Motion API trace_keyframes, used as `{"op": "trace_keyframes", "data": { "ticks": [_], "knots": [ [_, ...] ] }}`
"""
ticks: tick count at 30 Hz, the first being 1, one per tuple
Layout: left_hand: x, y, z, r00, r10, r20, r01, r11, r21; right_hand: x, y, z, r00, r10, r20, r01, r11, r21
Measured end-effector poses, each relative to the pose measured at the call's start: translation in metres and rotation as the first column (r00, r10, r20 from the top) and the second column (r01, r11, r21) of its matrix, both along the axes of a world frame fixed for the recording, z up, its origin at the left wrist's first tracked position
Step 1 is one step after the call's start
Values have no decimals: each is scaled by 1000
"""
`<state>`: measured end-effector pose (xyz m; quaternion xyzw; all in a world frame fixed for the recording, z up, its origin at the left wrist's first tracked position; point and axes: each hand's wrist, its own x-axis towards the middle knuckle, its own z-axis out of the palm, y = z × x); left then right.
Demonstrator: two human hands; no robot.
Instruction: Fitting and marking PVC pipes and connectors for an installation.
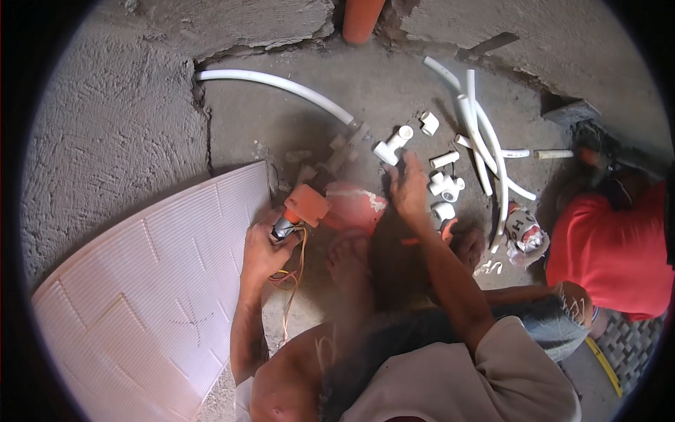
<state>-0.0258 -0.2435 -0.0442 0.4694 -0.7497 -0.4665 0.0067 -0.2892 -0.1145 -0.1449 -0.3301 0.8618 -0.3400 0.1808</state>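
Fingers of the nearer right hand (412, 193) curl half-open at the near end of a white plastic T-shaped fitting (394, 145) slanting forward-right on the grey floor (264, 121), grip unclear, the left hand (263, 254) clasping an orange-and-grey wired tool (308, 205).

panel (140, 288): far left on my feed
fittings (446, 184): on floor (267, 119), left of pipe pile (503, 200)
co-worker (608, 246): right of that pile

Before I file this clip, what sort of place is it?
Probably a room under construction or renovation: the cement walls are rough and unfinished, and loose white pipes and white pipe fittings lie on a bare concrete floor.
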Motion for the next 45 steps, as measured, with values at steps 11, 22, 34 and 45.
{"op": "trace_keyframes", "data": {
  "ticks": [11, 22, 34, 45],
  "knots": [
    [-4, -1, 9, 1000, 0, 15, -1, 1000, 32, 20, -18, -13, 942, -228, 245, 240, 970, -20],
    [-1, -2, 9, 999, 34, -11, -33, 998, 51, 15, -24, -29, 907, -230, 353, 282, 954, -103],
    [0, -6, 10, 995, 16, 100, -28, 993, 118, 2, -33, -13, 742, -303, 597, 345, 937, 47],
    [4, -5, 5, 999, 25, 32, -26, 998, 60, -4, -35, -19, 750, -284, 598, 335, 942, 27]
  ]
}}
